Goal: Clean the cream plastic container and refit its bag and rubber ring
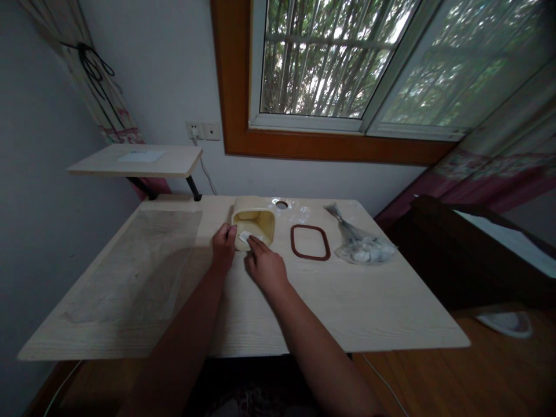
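Observation:
A cream plastic box [270, 236] with rounded corners lies on the desk, its open side turned towards me and its hollow inside showing. My left hand [223, 248] grips the box's left edge, thumb up along the rim. At the lower part of the opening, my right hand [268, 265] has its fingers pressed on a small white piece [244, 236] that looks like folded paper or cloth. Part of that piece is hidden by the fingers. Right of the box lies a flat brown rounded frame [328, 246].
A knotted clear plastic bag [365, 249] with pale contents lies right of the frame. A clear sheet [143, 272] covers the left of the wooden desk [369, 313]. A raised shelf [174, 162] stands at back left; a round cable hole [282, 205] is behind the box.

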### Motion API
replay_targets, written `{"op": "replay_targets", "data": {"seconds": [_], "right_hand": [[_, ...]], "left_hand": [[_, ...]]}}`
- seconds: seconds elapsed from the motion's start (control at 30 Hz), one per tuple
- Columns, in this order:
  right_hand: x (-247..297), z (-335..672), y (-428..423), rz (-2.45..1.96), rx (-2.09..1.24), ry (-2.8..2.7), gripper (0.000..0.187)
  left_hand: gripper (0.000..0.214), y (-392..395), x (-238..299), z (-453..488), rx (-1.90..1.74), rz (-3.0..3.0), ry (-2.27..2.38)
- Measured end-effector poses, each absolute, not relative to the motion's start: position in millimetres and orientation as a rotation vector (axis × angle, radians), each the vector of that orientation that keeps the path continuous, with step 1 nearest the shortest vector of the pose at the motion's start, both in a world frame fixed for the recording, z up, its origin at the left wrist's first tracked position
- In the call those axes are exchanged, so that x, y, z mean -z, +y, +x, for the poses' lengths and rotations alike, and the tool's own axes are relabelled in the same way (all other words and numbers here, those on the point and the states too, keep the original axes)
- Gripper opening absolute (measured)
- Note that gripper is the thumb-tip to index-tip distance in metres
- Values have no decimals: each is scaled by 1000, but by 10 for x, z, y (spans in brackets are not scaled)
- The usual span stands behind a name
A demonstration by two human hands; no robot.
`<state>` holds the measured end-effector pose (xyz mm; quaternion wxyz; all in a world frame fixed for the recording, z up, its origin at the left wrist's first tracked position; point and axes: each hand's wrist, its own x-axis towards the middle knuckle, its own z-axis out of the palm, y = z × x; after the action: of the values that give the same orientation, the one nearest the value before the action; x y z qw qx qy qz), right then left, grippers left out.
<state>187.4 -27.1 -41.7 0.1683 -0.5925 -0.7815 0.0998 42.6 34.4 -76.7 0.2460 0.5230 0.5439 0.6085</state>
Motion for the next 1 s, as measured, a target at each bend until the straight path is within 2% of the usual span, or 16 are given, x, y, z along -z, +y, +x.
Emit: {"op": "replay_targets", "data": {"seconds": [0.13,0.37,0.63,0.8,1.0], "right_hand": [[425,1904,-255,-1753,-263,-2180,57],[418,1786,-327,-1599,-308,-2298,61],[456,1898,-255,-1751,-223,-2222,58],[455,1797,-304,-1618,-248,-2333,63],[363,1808,-323,-1725,-190,-2313,53]], "left_hand": [[36,343,766,431,-1666,1422,1451],[36,358,739,401,-1641,1407,1437],[36,334,729,418,-1629,1348,1374],[37,355,751,415,-1660,1336,1375],[36,356,771,422,-1630,1333,1324]]}}
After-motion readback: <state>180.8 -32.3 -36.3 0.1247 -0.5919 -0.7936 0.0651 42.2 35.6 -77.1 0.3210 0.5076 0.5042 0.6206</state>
